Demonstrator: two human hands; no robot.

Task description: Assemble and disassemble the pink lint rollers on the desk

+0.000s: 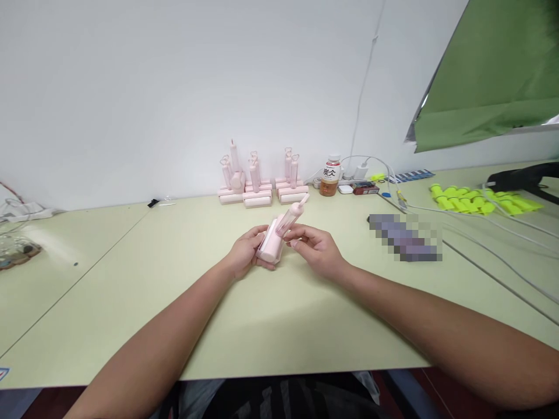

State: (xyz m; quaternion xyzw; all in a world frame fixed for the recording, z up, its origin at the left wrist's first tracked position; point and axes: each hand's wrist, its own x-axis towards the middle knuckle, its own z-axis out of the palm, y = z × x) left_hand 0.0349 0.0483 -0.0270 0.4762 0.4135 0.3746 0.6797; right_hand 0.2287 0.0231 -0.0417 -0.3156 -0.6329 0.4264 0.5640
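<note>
Both of my hands hold one pink lint roller (279, 233) just above the pale green table (174, 279). My left hand (244, 253) cups its wide roller end from the left. My right hand (317, 247) grips the middle from the right, fingers curled around the body. The roller's handle points up and to the right, away from me. Behind it, by the wall, stand several more pink lint rollers (257, 180), stacked in three groups with handles upright.
A brown drink bottle (331, 176) stands right of the stacked rollers, next to a white charger and cables (480, 233). Yellow-green pieces (476, 201) lie at the far right under a green sheet (489, 70). A blurred patch (404, 235) lies right of my hands.
</note>
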